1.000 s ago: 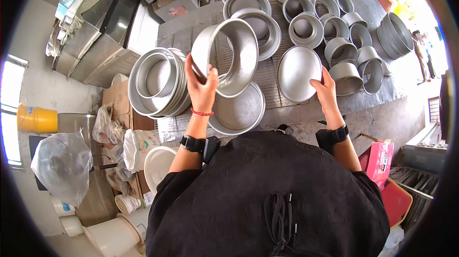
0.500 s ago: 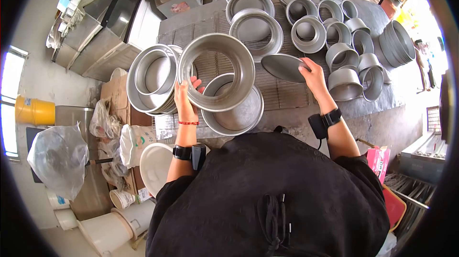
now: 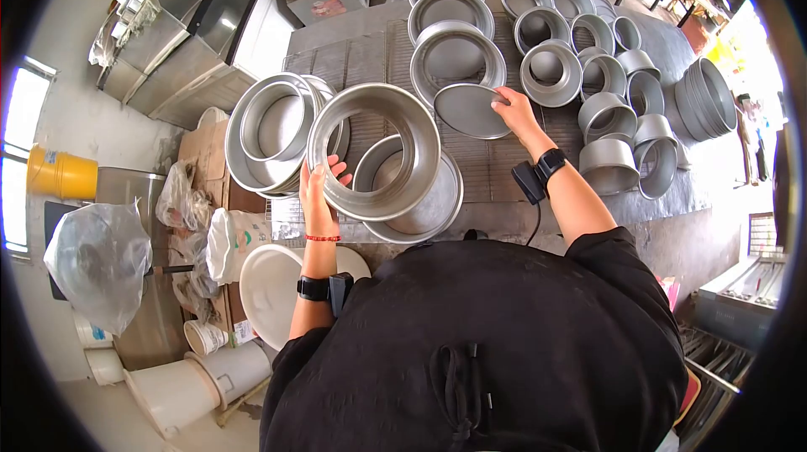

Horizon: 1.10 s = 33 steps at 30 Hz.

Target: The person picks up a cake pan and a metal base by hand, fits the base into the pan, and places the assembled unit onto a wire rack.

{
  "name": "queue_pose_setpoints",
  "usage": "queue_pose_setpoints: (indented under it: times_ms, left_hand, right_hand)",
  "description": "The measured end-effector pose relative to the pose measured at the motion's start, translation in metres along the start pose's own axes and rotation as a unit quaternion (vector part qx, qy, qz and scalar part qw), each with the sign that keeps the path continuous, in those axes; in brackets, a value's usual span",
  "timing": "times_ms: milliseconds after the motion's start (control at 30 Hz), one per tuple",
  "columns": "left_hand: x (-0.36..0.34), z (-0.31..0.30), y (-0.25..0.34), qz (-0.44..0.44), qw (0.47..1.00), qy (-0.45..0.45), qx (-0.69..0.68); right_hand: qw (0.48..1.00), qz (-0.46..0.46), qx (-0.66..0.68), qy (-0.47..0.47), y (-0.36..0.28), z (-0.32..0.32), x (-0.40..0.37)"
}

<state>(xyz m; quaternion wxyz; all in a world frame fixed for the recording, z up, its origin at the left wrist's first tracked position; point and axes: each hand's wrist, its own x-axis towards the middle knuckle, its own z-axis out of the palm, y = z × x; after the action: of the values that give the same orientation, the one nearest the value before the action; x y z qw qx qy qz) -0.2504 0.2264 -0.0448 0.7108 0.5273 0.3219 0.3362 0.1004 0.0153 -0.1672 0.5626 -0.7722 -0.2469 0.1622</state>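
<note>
My left hand [image 3: 319,195] grips the rim of a bottomless metal ring [image 3: 424,153], its thumb and fingers on the ring's left side. A round flat metal disc [image 3: 471,111] is pinched at its right edge by my right hand [image 3: 517,113]. Behind the ring and partly hidden by it, a round pan [image 3: 437,204] rests on the table. The disc is held in front of the near pan of a column of round pans [image 3: 458,57].
Stacked round pans [image 3: 244,162] stand on the left of the table. Several small tins and rings [image 3: 608,116] cover the right side, beside a nested stack [image 3: 704,99]. Wire racks [image 3: 487,168] lie under the pans. A white bucket [image 3: 271,284] is below, near my left arm.
My right hand has moved left with the disc, which now sits closer to the ring and faces up more. The ring in my left hand has shifted slightly down and left.
</note>
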Motion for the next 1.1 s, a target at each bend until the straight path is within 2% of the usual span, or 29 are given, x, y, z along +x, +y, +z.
queue_pose_setpoints:
  times_ms: [200,333,533,633,733,833,933,1033,1067,1100]
  left_hand:
    - [-0.008,-0.006,0.002,0.005,1.000,0.017,0.010]
    - [-0.011,-0.003,0.002,0.015,0.999,0.025,0.031]
    - [-0.016,0.002,0.006,0.014,1.000,0.001,0.028]
    - [-0.018,0.002,0.004,0.017,0.999,0.000,0.035]
    - [-0.019,0.001,0.003,0.015,0.999,0.006,0.043]
    - [-0.019,0.000,0.002,0.004,1.000,0.003,0.025]
    - [-0.019,0.002,0.002,-0.008,1.000,-0.004,0.012]
    - [-0.015,0.007,0.003,-0.011,1.000,-0.028,0.009]
    - [-0.014,0.010,0.003,-0.011,0.999,-0.038,0.009]
    - [-0.013,0.014,0.003,-0.011,0.998,-0.052,0.014]
  right_hand:
    - [0.999,-0.027,0.012,-0.039,-0.021,-0.006,0.020]
    - [0.992,-0.068,0.040,-0.101,-0.037,-0.003,0.028]
    - [0.991,-0.066,0.009,-0.113,-0.012,0.011,0.039]
    - [0.988,-0.072,-0.062,-0.120,-0.004,0.009,0.043]
    - [0.978,-0.037,-0.206,-0.023,-0.007,0.012,0.041]
    - [0.968,-0.020,-0.250,-0.005,-0.025,0.008,0.030]
    - [0.945,-0.135,-0.285,0.090,-0.037,0.007,0.010]
    - [0.985,-0.112,-0.129,-0.023,-0.064,-0.004,-0.021]
    - [0.992,-0.087,0.009,-0.088,-0.074,-0.002,-0.034]
    - [0.986,-0.013,0.030,-0.162,-0.086,-0.005,-0.049]
